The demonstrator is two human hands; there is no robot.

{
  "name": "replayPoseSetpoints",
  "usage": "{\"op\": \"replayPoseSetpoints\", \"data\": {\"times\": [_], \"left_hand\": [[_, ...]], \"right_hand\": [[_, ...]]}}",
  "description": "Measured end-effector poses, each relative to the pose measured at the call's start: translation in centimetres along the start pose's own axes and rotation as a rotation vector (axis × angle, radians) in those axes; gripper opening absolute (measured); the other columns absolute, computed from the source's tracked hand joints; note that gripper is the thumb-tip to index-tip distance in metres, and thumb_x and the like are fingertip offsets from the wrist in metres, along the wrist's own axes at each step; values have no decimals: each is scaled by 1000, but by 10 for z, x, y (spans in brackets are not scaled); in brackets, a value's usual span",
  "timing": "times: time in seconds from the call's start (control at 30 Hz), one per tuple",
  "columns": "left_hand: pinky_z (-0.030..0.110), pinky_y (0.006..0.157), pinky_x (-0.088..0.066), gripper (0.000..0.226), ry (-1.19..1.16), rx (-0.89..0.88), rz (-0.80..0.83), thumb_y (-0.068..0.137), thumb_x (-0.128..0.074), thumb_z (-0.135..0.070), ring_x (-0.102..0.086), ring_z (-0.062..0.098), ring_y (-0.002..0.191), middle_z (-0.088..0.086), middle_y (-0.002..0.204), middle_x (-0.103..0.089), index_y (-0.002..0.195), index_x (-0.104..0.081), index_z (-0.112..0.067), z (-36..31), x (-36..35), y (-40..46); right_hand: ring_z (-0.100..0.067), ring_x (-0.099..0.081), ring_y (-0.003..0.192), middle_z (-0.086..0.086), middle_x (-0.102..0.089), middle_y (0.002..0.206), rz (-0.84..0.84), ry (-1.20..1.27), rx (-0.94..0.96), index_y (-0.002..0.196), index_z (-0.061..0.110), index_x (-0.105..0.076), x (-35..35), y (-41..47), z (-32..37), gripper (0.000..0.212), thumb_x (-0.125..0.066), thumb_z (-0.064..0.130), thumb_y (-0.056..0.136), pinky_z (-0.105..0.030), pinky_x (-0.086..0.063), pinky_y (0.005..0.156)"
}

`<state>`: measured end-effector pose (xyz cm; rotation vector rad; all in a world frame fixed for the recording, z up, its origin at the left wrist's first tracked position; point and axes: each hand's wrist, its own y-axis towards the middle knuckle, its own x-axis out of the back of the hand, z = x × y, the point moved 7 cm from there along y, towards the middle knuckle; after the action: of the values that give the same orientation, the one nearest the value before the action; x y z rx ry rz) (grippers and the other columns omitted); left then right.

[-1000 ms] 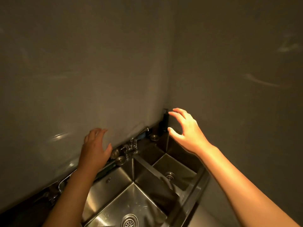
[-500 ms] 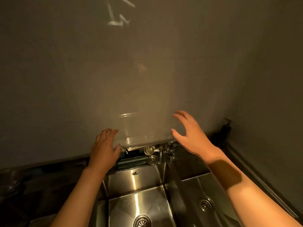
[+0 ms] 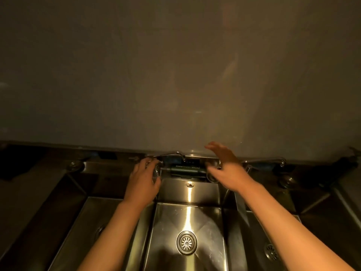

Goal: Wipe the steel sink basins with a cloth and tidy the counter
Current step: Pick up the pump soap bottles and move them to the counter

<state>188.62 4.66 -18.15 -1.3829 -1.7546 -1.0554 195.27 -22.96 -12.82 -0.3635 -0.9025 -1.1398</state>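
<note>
Sink ledge, both hands at the far rim.
Your left hand [image 3: 143,180] curls on a small shiny tap fitting [image 3: 156,172]; right hand [image 3: 226,169] released, reaching. Middle steel sink basin [image 3: 187,218] unwiped; no cloth visible.

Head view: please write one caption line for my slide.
Both hands, left and right, reach over the steel middle basin toward the dark ledge below the wall.
</note>
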Motion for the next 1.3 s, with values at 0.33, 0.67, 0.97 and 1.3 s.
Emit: {"op": "replayPoseSetpoints", "data": {"times": [0.33,0.67,0.97,1.3], "left_hand": [[43,118,-36,60,-112,119,109,96,-67,-29,-36,25,145,3,158,-39,152,-47,-24,37,-93,30],[56,119,-32,60,-280,222,223,96,-67,-29,-33,33,148,9,161,-37,152,-46,-20,71,-177,57],[44,121,-30,62,-216,191,316,102,-60,-37,-23,27,152,6,165,-28,157,-37,-22,87,-223,74],[46,118,-35,59,-220,219,345,100,-61,-33,-31,30,147,9,160,-37,154,-43,-18,104,-244,84]], "right_hand": [[-4,-42,130,12,-42,146,151,-76,-86,147,35,-44,-81,29,-49,67,-61,45,84,-22,-40,108],[-20,-44,135,2,-43,149,283,-327,-120,150,24,-43,-165,71,-107,69,-65,37,86,-50,-42,108],[-26,-42,137,-1,-39,153,320,-536,-171,152,26,-38,-213,100,-154,77,-71,34,83,-46,-42,104],[-28,-52,124,-4,-54,138,323,-535,-174,145,18,-49,-234,120,-168,72,-78,32,81,-43,-45,102]]}}
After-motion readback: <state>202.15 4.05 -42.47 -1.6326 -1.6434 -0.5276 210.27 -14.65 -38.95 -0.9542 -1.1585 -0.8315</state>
